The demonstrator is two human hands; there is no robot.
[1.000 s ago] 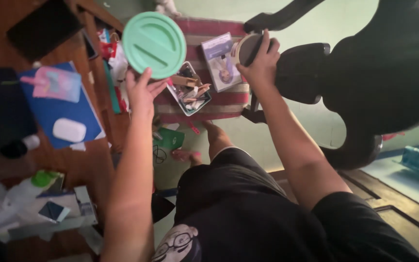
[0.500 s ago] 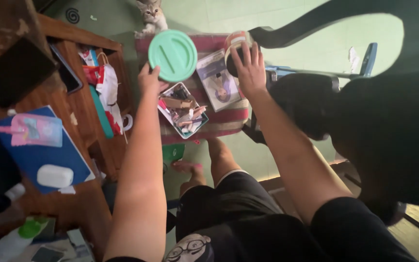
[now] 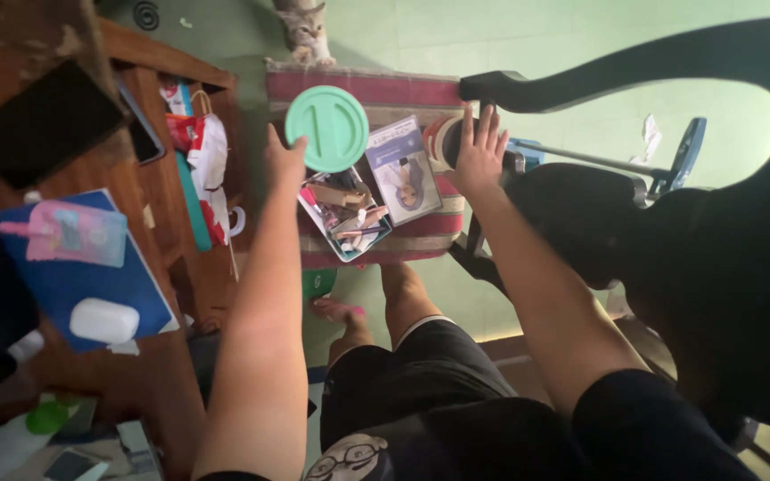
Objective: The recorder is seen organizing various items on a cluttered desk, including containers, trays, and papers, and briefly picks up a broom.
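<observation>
A striped red and grey cushioned stool stands on a pale green floor, with a kitten at its far edge. The left hand holds a round mint-green lid by its rim, its grip closed on it above the stool. The right hand lies with fingers spread, a wide grip, over a round container on the stool. Between them lie a booklet and a tray of small items. A cluttered wooden tabletop runs along the left; a dark chair is at right.
</observation>
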